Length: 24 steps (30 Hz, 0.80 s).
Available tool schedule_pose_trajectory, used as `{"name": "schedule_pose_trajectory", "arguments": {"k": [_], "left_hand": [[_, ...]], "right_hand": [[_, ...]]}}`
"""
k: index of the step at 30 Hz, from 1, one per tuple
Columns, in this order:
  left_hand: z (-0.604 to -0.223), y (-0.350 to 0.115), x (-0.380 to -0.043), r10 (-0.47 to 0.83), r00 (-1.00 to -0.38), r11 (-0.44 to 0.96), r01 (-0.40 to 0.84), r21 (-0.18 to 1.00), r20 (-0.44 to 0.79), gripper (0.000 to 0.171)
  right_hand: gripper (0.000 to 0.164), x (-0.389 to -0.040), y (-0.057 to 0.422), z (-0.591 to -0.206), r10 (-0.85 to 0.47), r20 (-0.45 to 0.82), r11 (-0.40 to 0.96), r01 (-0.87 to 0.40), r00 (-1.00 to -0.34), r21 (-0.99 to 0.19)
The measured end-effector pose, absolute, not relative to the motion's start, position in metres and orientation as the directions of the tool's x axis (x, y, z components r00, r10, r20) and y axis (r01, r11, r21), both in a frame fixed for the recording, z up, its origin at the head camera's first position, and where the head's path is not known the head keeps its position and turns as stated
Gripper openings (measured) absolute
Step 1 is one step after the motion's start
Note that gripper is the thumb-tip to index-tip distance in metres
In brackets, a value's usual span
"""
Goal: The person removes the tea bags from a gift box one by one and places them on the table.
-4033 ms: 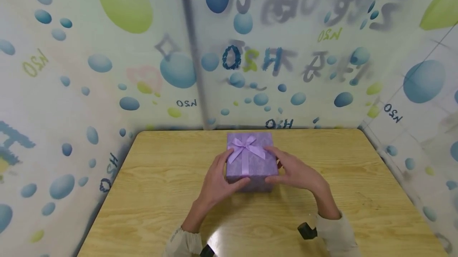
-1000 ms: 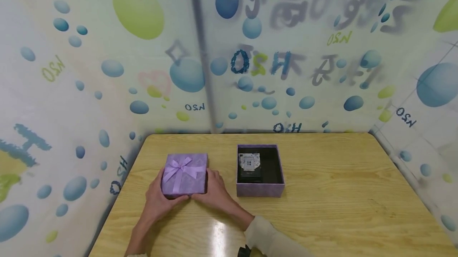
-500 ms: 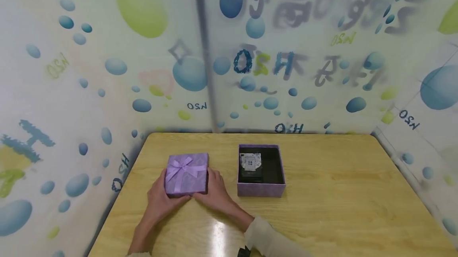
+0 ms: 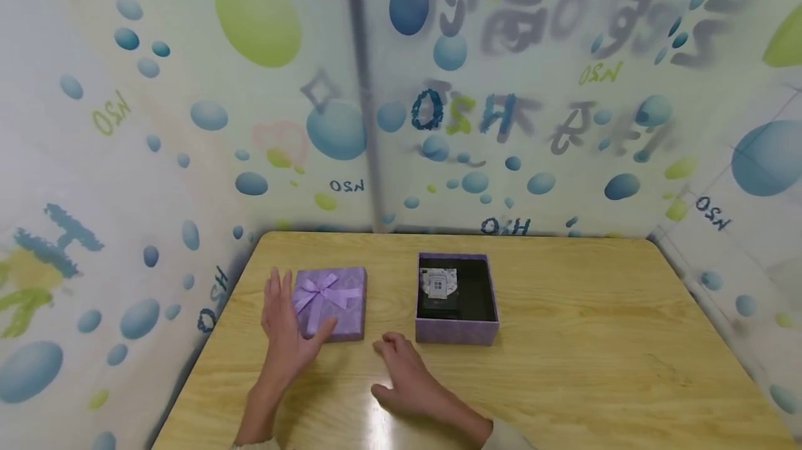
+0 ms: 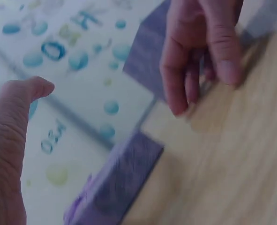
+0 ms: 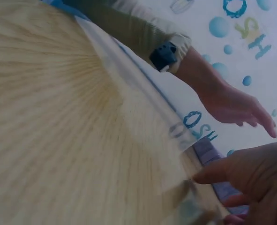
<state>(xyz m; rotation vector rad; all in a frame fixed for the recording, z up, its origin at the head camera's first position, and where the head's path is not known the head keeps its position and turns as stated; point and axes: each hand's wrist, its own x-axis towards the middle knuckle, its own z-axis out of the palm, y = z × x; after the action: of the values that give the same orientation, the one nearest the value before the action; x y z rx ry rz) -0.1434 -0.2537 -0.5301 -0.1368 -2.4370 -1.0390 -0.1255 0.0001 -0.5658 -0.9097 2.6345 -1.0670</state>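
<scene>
A purple box lid [image 4: 344,314] with a lilac ribbon bow [image 4: 322,291] lies on the left part of the table. My left hand [image 4: 285,328] hovers at the lid's left side, fingers straight and thumb spread over its front corner. In the head view my right hand [image 4: 407,377] is off the lid, between it and the open purple box [image 4: 456,333], fingers loosely bent around nothing. Inside the box, on the left, sits a dark item with a patterned white top [image 4: 438,284]. The left wrist view shows the lid's side wall [image 5: 124,178] below the right hand [image 5: 199,47].
The wooden table [image 4: 595,338] stretches right of the box and in front of it. A printed curtain [image 4: 539,122] with blue and green dots closes off the back and sides. A dark wrist camera [image 6: 164,56] sits on the left sleeve.
Four seconds ago both hands held the lid on the box. The lid was moved left and set down. Since half a second ago, both hands have let go, the right drawing back to the right.
</scene>
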Motion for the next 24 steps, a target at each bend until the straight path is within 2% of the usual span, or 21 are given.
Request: {"name": "schedule_pose_trajectory", "arguments": {"k": [2,5,9,12,14,16,17,20,22,24], "left_hand": [[-0.522,-0.238,-0.151,-0.037,-0.857,0.674,0.359,0.646,0.515,0.116],[-0.513,-0.21,-0.163,0.052,-0.86,0.629,0.424,0.652,0.508,0.115],[-0.506,-0.17,-0.179,0.164,-0.885,0.599,0.44,0.669,0.435,0.115],[-0.502,-0.143,-0.191,0.251,-0.898,0.619,0.436,0.653,0.362,0.116],[-0.5,-0.128,-0.199,0.305,-0.898,0.64,0.441,0.63,0.318,0.119],[-0.499,-0.116,-0.206,0.349,-0.894,0.661,0.447,0.603,0.28,0.123],[-0.499,-0.111,-0.208,0.365,-0.892,0.667,0.451,0.593,0.267,0.126],[-0.502,-0.1,-0.214,0.394,-0.892,0.689,0.446,0.571,0.22,0.134],[-0.504,-0.094,-0.215,0.404,-0.895,0.702,0.434,0.565,0.186,0.139],[-0.505,-0.089,-0.215,0.417,-0.895,0.715,0.43,0.551,0.158,0.143]], "right_hand": [[0.061,-0.121,0.012,-0.561,-0.653,0.056,0.589,-0.553,-0.755,-0.589],[0.056,-0.114,0.031,-0.549,-0.738,0.023,0.589,-0.66,-0.674,-0.466],[0.053,-0.111,0.058,-0.521,-0.852,-0.06,0.497,-0.767,-0.521,-0.405],[0.052,-0.117,0.08,-0.491,-0.914,-0.167,0.398,-0.734,-0.37,-0.551],[0.052,-0.123,0.096,-0.47,-0.928,-0.191,0.362,-0.649,-0.32,-0.669],[0.049,-0.132,0.113,-0.452,-0.925,-0.165,0.341,-0.558,-0.343,-0.756],[0.046,-0.136,0.121,-0.445,-0.913,-0.134,0.334,-0.515,-0.386,-0.79],[0.039,-0.151,0.142,-0.432,-0.82,-0.013,0.328,-0.451,-0.573,-0.83],[0.035,-0.163,0.149,-0.43,-0.708,0.053,0.359,-0.424,-0.704,-0.831],[0.033,-0.175,0.148,-0.435,-0.585,0.108,0.417,-0.413,-0.804,-0.81]]}}
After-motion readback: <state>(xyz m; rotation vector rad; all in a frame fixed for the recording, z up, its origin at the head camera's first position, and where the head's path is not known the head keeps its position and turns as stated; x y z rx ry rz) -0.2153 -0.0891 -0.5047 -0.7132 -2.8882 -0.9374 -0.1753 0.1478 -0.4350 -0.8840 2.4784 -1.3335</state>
